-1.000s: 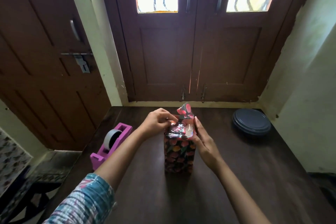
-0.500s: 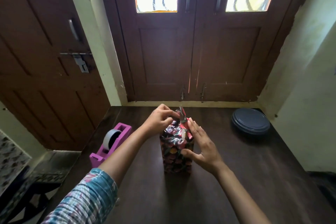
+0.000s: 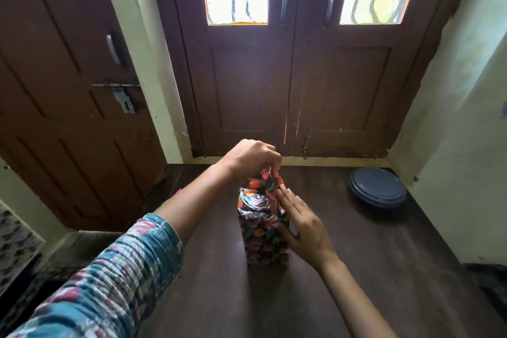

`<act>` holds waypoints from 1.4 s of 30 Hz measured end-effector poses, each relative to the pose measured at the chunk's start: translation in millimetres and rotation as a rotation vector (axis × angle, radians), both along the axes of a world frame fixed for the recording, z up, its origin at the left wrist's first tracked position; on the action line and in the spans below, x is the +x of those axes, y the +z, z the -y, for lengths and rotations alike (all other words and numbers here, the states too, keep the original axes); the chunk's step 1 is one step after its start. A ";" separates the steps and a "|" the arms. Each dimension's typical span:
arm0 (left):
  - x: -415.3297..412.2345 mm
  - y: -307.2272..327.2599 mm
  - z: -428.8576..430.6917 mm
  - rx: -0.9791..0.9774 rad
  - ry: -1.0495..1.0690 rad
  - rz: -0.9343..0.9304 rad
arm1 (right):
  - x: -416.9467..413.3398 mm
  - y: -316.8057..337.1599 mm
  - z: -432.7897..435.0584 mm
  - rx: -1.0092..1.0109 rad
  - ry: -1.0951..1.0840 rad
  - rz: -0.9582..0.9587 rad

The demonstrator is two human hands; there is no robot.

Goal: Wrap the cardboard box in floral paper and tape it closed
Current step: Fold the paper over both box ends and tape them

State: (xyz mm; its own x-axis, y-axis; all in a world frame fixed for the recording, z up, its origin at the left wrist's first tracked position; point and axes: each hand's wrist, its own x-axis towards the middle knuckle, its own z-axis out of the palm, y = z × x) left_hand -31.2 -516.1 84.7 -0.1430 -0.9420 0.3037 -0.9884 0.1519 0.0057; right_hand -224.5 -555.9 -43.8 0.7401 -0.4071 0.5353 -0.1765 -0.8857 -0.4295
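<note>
A tall box wrapped in dark floral paper point(image 3: 262, 239) stands upright on the dark wooden table point(image 3: 384, 269). Its top end is crinkled and shiny, with a loose paper flap point(image 3: 267, 175) sticking up at the far side. My left hand point(image 3: 251, 158) pinches that flap from above with closed fingers. My right hand point(image 3: 301, 225) lies flat against the box's right side, thumb on the front face and fingertips on the folded top. The cardboard itself is hidden under the paper.
A round dark blue lid or dish point(image 3: 378, 191) lies at the table's far right corner. Brown double doors with glass panes point(image 3: 288, 63) close off the far edge. My left forearm covers the spot where the pink tape dispenser stood.
My left hand has risen and pulled the top flap upward. My right hand has slid down onto the box's right side. The view has shifted closer, and my left arm now hides the tape dispenser.
</note>
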 end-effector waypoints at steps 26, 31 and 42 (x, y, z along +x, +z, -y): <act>0.8 -24.1 -6.1 0.312 0.345 -0.929 | -1.6 24.5 9.3 -0.055 0.035 -0.130; 3.7 -29.2 -5.4 0.277 0.375 -0.570 | -4.2 28.2 18.0 -0.010 0.021 -0.163; -4.3 -37.8 -6.7 0.146 0.393 -0.474 | 4.3 28.2 6.8 0.067 0.045 -0.151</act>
State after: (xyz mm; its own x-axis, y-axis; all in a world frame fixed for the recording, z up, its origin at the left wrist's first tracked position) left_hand -35.5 -509.4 46.9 0.3409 -0.9332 0.1136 -0.8551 -0.2576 0.4500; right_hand -220.2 -562.6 -15.7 0.8285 -0.4028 0.3891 -0.2043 -0.8643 -0.4596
